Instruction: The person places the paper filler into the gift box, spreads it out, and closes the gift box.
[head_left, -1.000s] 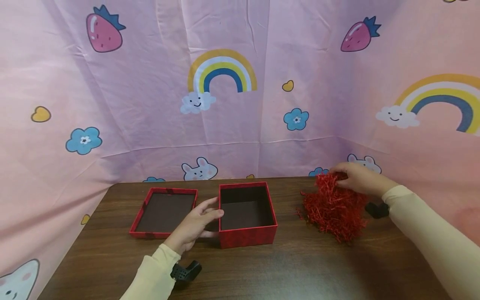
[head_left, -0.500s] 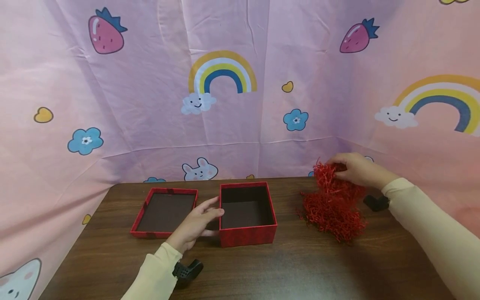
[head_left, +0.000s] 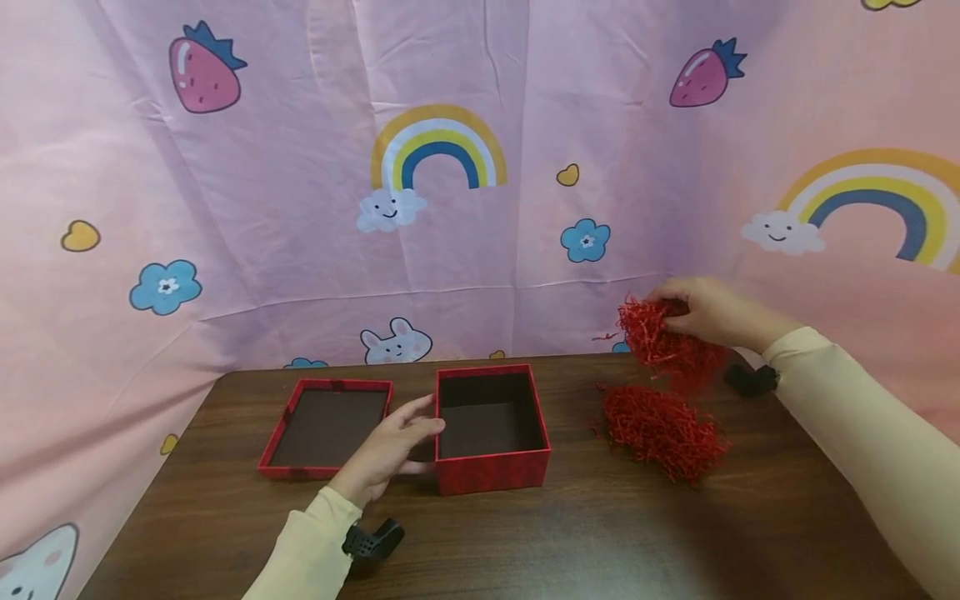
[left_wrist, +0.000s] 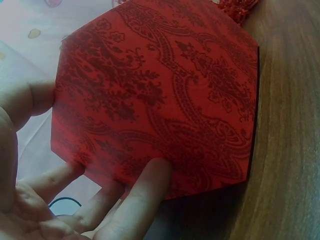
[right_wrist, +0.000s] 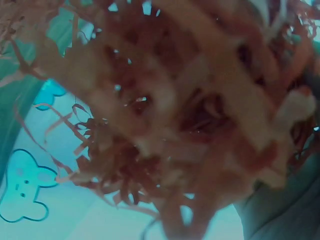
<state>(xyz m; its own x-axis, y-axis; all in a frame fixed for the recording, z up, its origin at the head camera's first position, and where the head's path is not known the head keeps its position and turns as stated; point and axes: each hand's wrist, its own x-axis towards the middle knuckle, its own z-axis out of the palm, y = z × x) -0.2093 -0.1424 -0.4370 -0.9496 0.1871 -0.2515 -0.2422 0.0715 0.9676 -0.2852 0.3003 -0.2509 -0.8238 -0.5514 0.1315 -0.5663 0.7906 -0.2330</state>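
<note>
My left hand (head_left: 386, 454) rests spread against the left side of a red patterned box (head_left: 491, 471), which stands uncovered with a dark interior. In the left wrist view, fingers (left_wrist: 142, 200) touch the box's patterned wall (left_wrist: 155, 100). On the right, my right hand (head_left: 705, 315) grips a clump of red shredded paper (head_left: 652, 337), raised above the table. Below it, a second pile of red shredded paper (head_left: 660, 433) lies on the wood. Tangled strands (right_wrist: 165, 110) fill most of the right wrist view and hide the fingertips.
Left of the box, the red lid (head_left: 326, 425) lies with its dark inside up, partly behind the left hand. Brown wooden table (head_left: 480, 542) supports everything. A pink and lilac printed cloth (head_left: 450, 250) hangs behind and along both sides.
My right hand has risen with the clump, which has come apart from the pile on the table. My left hand and the box stay in place.
</note>
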